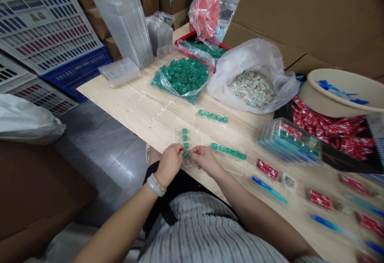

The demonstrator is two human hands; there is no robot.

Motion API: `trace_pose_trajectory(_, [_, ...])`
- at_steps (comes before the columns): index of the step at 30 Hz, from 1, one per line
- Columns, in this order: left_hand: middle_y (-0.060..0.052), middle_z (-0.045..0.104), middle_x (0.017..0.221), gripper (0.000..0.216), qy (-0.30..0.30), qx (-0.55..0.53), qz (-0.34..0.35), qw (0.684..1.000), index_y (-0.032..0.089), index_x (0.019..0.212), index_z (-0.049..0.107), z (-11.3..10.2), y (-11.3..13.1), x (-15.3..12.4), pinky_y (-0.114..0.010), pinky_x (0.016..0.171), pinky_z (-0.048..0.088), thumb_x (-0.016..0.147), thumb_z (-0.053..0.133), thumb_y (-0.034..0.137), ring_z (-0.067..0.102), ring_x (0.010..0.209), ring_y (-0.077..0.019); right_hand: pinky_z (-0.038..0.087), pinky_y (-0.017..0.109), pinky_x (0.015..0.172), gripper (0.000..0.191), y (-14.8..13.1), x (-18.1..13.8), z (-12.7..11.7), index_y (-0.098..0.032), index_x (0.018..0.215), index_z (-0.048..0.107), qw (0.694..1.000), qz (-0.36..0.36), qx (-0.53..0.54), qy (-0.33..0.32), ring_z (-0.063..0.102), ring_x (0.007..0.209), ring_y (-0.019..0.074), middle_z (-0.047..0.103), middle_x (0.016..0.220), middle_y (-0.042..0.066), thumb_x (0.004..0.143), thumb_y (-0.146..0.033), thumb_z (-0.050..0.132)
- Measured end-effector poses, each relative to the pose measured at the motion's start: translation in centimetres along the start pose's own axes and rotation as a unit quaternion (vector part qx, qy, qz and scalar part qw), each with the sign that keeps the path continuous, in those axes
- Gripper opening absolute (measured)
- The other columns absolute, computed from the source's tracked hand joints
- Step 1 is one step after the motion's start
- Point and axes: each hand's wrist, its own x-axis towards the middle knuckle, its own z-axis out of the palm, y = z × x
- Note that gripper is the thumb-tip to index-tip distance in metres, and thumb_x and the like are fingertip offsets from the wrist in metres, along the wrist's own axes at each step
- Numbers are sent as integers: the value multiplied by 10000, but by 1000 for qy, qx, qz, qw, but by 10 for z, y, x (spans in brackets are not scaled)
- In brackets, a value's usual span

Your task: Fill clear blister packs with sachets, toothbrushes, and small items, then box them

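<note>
My left hand [170, 162] and my right hand [204, 159] meet at the near edge of a wooden table [144, 111]. Both pinch a small green square piece [186, 154] between their fingertips, over a clear plastic tray [187, 141] that holds a short column of the same green pieces [185, 138]. A white bangle is on my left wrist. Two more rows of green pieces [212, 116] [228, 150] lie in clear trays just beyond and to the right.
An open bag of green pieces [183, 76], a white bag of pale packets [252, 89], a red bag, stacks of clear trays [127, 25], a beige basin [339, 91], red packets [330, 129] and blue items crowd the table. Crates stand at left.
</note>
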Motion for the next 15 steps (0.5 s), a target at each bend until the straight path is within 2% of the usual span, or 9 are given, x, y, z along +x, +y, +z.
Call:
trace_pose_trajectory(4, [-58,615,838,221,1,82,40,996,154,839,630,-2,0,-5,-275,736,447,808,410,144,568,775,-153,251,165,280,73,-2,2,0,-167,547,472,999,25,-22,-4,333,255,49,372,308,-90,608,-208,474])
trace_pose_trajectory(10, [-56,587,912,268,-12,80,100,992,166,987,578,1,0,-12,-263,791,453,833,359,142,559,853,-143,276,156,290,109,-4,-1,-1,-177,515,427,999,43,-16,-13,364,250,59,387,285,-81,620,-161,401])
trace_pose_trajectory(15, [-51,578,904,236,-13,99,99,990,175,987,572,6,2,-13,-254,731,471,815,410,194,564,789,-140,280,170,300,137,-1,3,2,-181,534,416,996,32,-82,9,383,258,71,390,323,-77,666,-151,395])
